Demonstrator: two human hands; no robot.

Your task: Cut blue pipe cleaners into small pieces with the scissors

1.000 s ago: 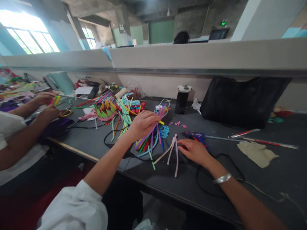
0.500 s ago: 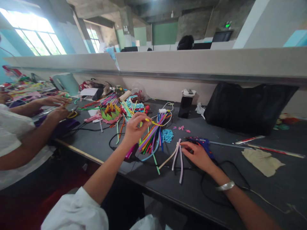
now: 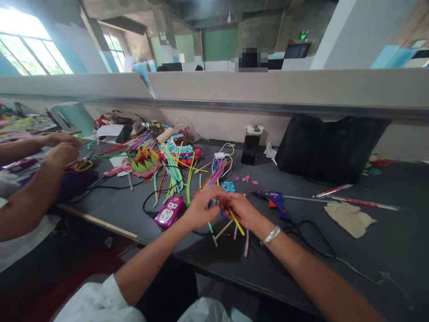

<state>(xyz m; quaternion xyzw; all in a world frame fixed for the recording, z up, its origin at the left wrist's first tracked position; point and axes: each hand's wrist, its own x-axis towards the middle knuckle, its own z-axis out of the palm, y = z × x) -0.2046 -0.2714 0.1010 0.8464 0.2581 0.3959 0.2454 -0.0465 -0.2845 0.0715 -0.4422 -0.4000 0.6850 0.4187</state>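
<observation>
My left hand (image 3: pixel 207 206) and my right hand (image 3: pixel 247 211) meet above the desk, their fingers curled together. A yellow pipe cleaner (image 3: pixel 237 222) slants down from between them, its upper part hidden by the fingers. Both hands look closed on it. Beneath lie two pale lilac pipe cleaners (image 3: pixel 247 243), a beige one (image 3: pixel 224 229) and a green one (image 3: pixel 213 235). Just behind my hands is a bundle of many-coloured pipe cleaners (image 3: pixel 217 172), partly covered. A small heap of blue curled pieces (image 3: pixel 228 186) sits beside it.
A blue glue gun (image 3: pixel 276 200) lies right of my hands, its cable trailing forward. On the left is a purple power socket (image 3: pixel 170 212). A bottle (image 3: pixel 250 145), black bag (image 3: pixel 330 150) and beige cloth (image 3: pixel 350 219) stand or lie beyond. Another person's hands (image 3: pixel 62 150) work far left.
My left hand has moved right and down with the yellow pipe cleaner. My right hand has left the lilac pipe cleaners and moved left to meet it. The view has turned slightly right.
</observation>
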